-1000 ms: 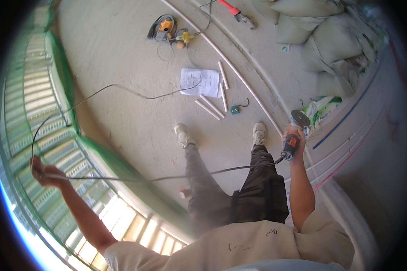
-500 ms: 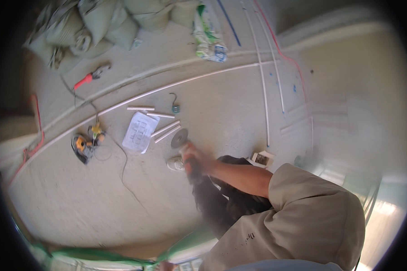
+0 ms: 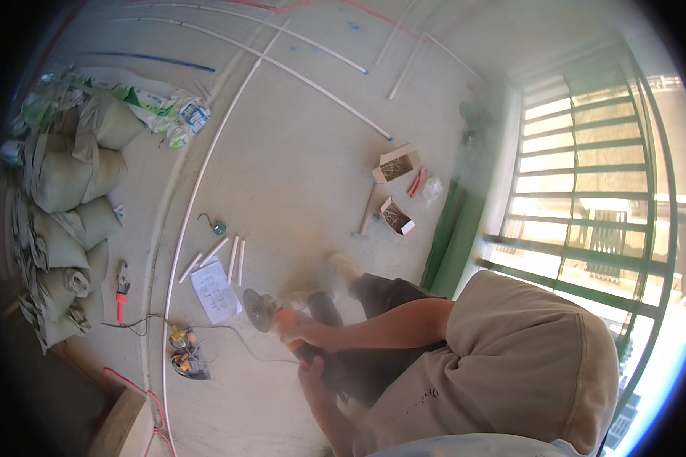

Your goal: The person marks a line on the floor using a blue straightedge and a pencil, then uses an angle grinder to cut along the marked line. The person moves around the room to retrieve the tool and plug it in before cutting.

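An orange and dark angle grinder [image 3: 285, 315] is in both my hands, its round disc [image 3: 260, 309] facing left. My right hand [image 3: 306, 333] is closed round the body just behind the disc. At the rear end of the grinder, my left hand [image 3: 311, 372] is wrapped round the dark handle. The disc is near the lower right corner of a printed sheet of paper [image 3: 215, 295] on the floor, touching no pipe. Several short white pipe pieces [image 3: 242, 263] lie on and beside the sheet. A small teal tape measure [image 3: 219, 228] lies beyond them.
A dark cord [image 3: 255, 355] runs across the floor beside an orange and black tool [image 3: 190, 365]. Long white pipes [image 3: 206, 164] cross the floor. Full sacks [image 3: 61, 179] stand left. Open boxes [image 3: 395, 169] and a hammer [image 3: 368, 209] lie ahead; green railings [image 3: 587, 221] rise right.
My view has swung to the right, bringing the boxes and railings into sight. My left hand has come up from the lower edge and taken hold of the grinder's rear handle.
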Available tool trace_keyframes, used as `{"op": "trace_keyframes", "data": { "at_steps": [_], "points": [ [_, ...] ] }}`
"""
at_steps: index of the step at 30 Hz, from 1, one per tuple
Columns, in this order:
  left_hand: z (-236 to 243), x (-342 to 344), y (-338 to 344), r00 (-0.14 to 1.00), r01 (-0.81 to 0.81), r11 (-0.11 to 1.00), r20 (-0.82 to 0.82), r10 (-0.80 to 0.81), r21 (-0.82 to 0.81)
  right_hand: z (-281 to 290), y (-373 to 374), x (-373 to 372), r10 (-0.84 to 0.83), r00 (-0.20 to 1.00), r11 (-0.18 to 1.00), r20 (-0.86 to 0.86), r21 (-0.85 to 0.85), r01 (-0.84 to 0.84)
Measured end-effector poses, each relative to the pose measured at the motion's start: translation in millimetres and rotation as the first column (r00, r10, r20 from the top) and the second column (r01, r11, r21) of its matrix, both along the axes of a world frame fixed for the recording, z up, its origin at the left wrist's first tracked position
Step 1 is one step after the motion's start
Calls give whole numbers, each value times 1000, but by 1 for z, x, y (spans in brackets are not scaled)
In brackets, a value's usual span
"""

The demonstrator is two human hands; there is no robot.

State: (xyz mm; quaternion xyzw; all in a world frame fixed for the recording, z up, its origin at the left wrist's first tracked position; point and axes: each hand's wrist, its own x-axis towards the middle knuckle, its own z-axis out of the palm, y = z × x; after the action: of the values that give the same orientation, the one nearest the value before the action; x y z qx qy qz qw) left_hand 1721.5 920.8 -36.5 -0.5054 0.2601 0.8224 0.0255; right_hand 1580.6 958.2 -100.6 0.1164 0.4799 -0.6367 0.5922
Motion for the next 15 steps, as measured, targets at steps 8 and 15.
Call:
{"op": "trace_keyframes", "data": {
  "at_steps": [8, 15],
  "points": [
    [-8, -14, 28, 998, -13, 980, 56, 1, 200, -30, 72, -1, 156, 951, 987, 267, -22, -156],
    [-38, 58, -41, 854, -480, 708, 90, 513, 518, -38, 129, 68, 577, 725, 799, 377, -72, -597]
  ]
}}
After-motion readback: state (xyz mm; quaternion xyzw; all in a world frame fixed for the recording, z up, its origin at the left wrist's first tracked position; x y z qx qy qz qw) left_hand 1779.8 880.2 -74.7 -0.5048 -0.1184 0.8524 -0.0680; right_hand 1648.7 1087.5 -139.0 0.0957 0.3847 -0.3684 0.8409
